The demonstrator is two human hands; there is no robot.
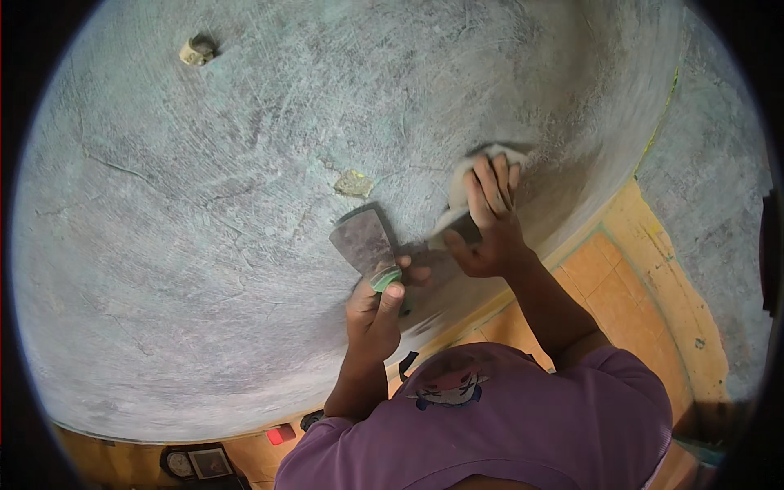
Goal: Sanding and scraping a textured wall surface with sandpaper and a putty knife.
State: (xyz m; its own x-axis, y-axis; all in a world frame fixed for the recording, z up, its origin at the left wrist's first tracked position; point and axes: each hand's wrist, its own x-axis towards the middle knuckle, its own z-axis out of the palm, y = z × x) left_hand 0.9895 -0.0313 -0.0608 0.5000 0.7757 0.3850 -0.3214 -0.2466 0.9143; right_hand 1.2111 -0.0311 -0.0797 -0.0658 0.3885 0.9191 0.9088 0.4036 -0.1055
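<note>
My left hand (374, 317) is closed around the green handle of a putty knife (365, 238). Its broad metal blade points up and lies close to the grey, scuffed wall (269, 122). With bent fingers, my right hand (492, 208) presses a pale folded sheet (459, 189), sandpaper by its look, against the wall. Part of the sheet is hidden under the fingers. Just above the blade, a chipped patch (354, 184) shows bare beige plaster.
A stubby knob (197, 51) sticks out of the wall at the upper left. Several cracks run across the surface. Orange floor tiles (600, 265) show below right. Down at the lower left are a red object (280, 434) and a dark item with a round dial (179, 464).
</note>
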